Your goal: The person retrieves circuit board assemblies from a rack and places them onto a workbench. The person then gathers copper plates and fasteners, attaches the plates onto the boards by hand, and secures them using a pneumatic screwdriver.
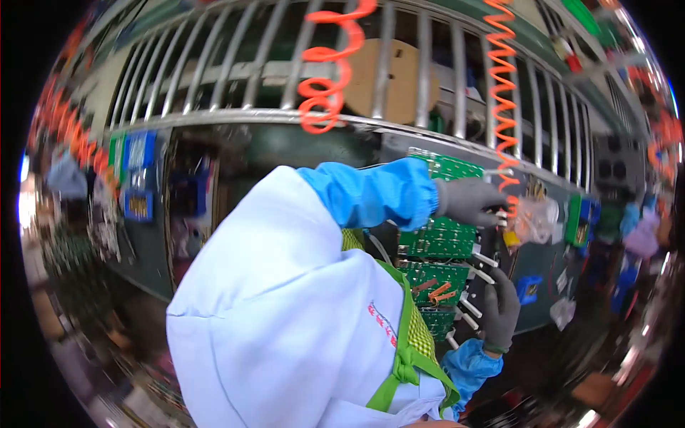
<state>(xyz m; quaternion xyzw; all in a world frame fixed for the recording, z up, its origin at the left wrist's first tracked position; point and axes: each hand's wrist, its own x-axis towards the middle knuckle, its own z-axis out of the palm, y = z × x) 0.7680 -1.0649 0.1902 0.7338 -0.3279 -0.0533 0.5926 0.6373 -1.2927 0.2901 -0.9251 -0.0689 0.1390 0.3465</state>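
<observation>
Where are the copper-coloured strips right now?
The copper-coloured strips lie right of centre in the head view, on a green circuit board, left of some white rods.

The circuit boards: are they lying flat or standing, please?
The circuit boards lie flat: broad faces show, orange strips resting on top.

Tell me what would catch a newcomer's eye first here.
Orange coils hang at the top, bright against metal bars. Then the big white coat fills the lower middle. To its right lie green boards, under the left hand and beside the right hand.
</observation>
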